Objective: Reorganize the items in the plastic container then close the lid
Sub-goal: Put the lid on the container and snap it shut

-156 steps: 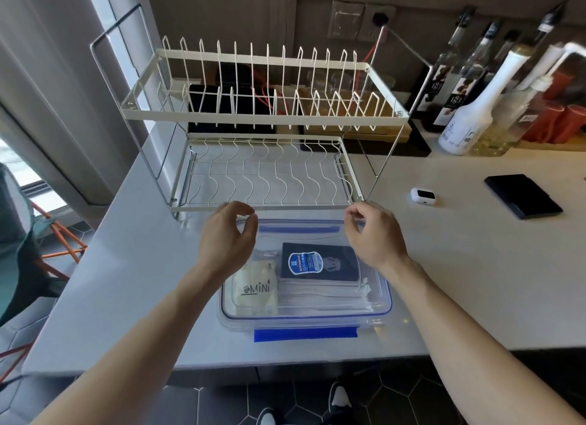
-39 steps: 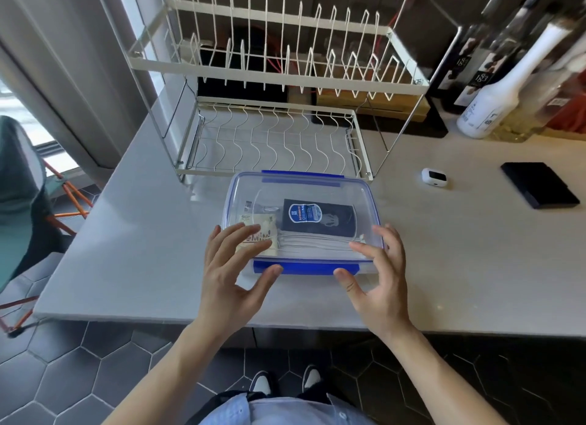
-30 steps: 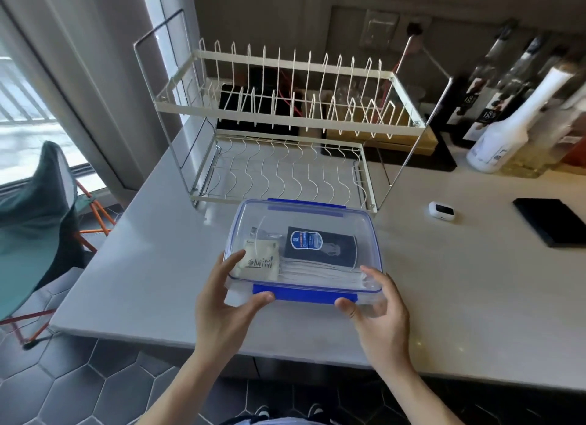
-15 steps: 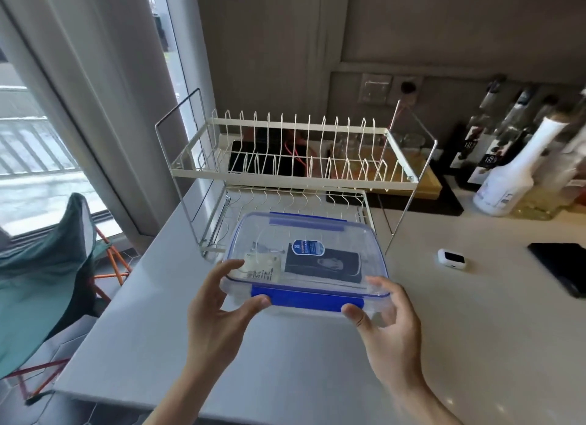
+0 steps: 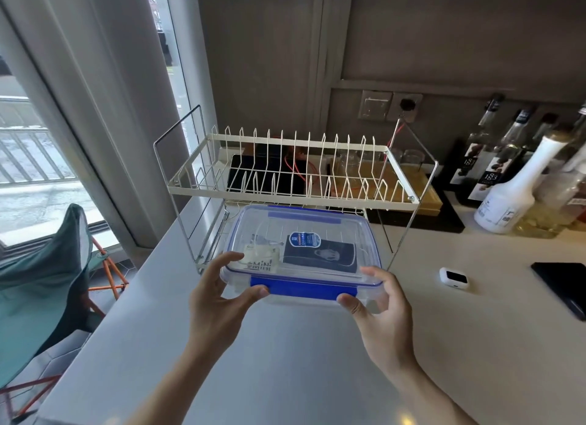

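1. Head view: the clear plastic container with a blue-edged lid [image 5: 302,253] is held up in the air, above the pale grey countertop [image 5: 285,361] and just in front of the white wire dish rack [image 5: 285,171].

2. Its long side runs left to right, across the person. The near long edge faces the person, with a blue clip [image 5: 304,290] along it.

3. The left hand [image 5: 215,304] holds the near left corner. Its fingers are spread and curled around the corner, with the thumb on the front by the blue clip and the other fingers up on the lid.

4. The right hand [image 5: 380,317] holds the near right corner the same way, thumb at the front and fingers wrapped around the side.

5. Both hands are equally near. The box lies straight ahead of the fingers, away from the body.

6. The lid sits flat on top and looks closed. The near blue clip looks folded down. I cannot tell about the far clip [image 5: 304,217].

7. Through the lid you can see a cream packet with "MINI" on it [image 5: 261,259] on the left, and a dark flat packet with a blue label [image 5: 318,253] beside it.

8. I think the next move is to set the box down flat on the counter or slide it into the rack.
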